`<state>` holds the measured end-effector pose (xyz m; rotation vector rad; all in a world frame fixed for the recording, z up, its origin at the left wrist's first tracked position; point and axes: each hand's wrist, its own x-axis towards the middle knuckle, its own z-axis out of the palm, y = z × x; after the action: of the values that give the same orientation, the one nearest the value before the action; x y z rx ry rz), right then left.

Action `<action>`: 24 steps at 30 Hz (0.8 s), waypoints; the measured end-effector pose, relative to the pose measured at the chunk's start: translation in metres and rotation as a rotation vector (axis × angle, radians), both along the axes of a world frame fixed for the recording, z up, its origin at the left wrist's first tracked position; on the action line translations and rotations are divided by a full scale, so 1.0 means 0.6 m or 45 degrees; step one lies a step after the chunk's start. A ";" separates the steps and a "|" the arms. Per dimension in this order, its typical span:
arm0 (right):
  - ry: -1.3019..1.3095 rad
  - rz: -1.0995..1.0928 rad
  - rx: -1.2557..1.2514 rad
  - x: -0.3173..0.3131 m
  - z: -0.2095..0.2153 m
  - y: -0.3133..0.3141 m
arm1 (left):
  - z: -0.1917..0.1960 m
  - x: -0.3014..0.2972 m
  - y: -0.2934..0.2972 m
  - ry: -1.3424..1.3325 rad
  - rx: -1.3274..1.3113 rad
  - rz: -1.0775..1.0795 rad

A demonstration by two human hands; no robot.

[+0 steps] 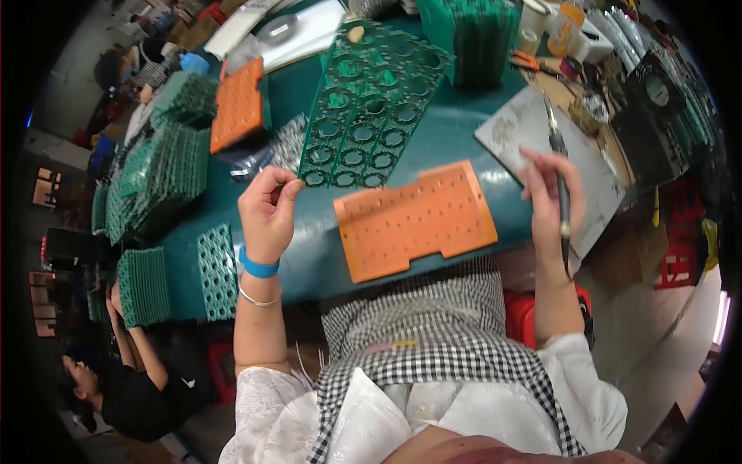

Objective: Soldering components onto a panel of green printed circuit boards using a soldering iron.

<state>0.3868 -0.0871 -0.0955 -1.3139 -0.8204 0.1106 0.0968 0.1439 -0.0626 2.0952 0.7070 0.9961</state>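
Note:
My left hand (267, 210) pinches the near corner of a large green circuit panel (367, 108) full of round cut-outs, which lies tilted on the teal table (440, 143). A blue band and a thin bangle sit on that wrist. My right hand (547, 193) grips a dark pen-like tool (561, 182), held upright with its tip over a grey plate (525, 127). Between the hands an orange jig plate (413, 220) with rows of small holes rests at the table's near edge.
Stacks of green panels (158, 174) fill the left side, with a second orange jig (238, 104) behind. More green boards (475, 39) stand at the back. Tape rolls and bottles (568, 27) clutter the far right. Another person (116, 379) sits lower left.

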 end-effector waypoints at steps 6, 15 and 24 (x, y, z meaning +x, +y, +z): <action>0.120 0.153 0.006 -0.014 0.019 0.048 | 0.022 -0.019 -0.077 0.255 0.693 0.017; 0.310 0.324 -0.042 -0.058 -0.014 0.023 | -0.009 -0.048 -0.131 0.506 1.068 -0.065; -0.010 0.097 -0.193 -0.057 -0.072 -0.002 | -0.029 -0.051 -0.163 0.502 1.027 -0.272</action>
<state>0.3527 -0.0881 -0.1389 -1.4259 -0.8826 0.2322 0.0660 0.0462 -0.0802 3.0485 0.2474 0.8263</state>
